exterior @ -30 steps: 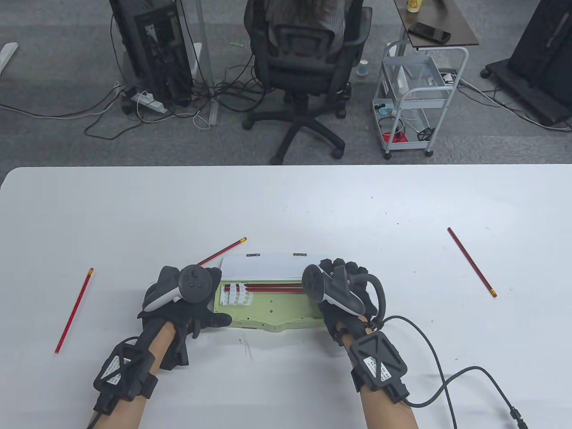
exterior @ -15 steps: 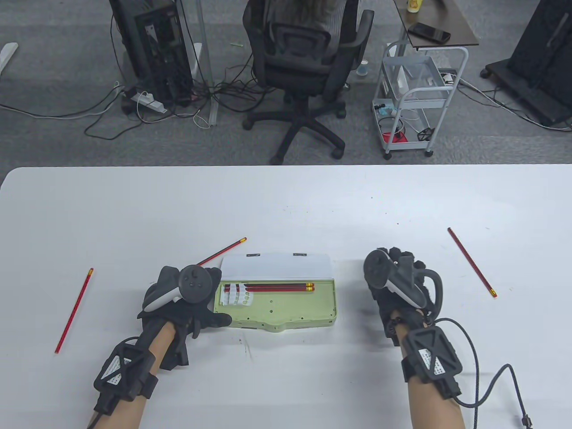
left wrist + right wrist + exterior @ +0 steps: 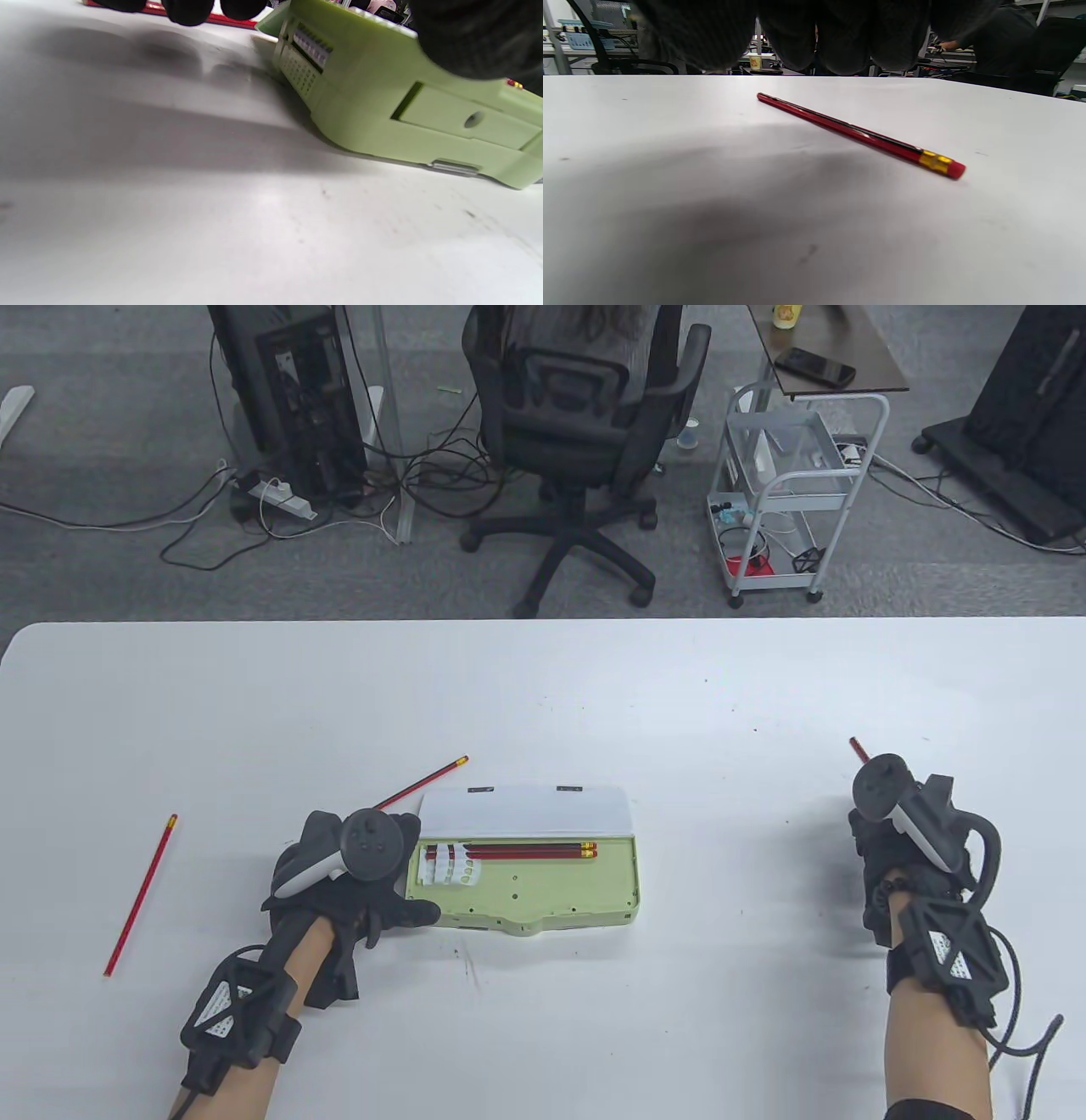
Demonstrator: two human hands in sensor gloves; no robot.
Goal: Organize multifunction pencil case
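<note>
My left hand (image 3: 339, 874) rests against the left end of the open pencil case (image 3: 526, 891); my right hand (image 3: 912, 848) hovers over a red pencil (image 3: 859, 133), fingers apart, holding nothing.

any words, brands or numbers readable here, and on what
None can be read.
Wrist pad stickers: print too small.
Pencil case: no lettering visible; the two dark marks on its open lid are too small to tell.
Pencil by the right hand: no legible stamp.
</note>
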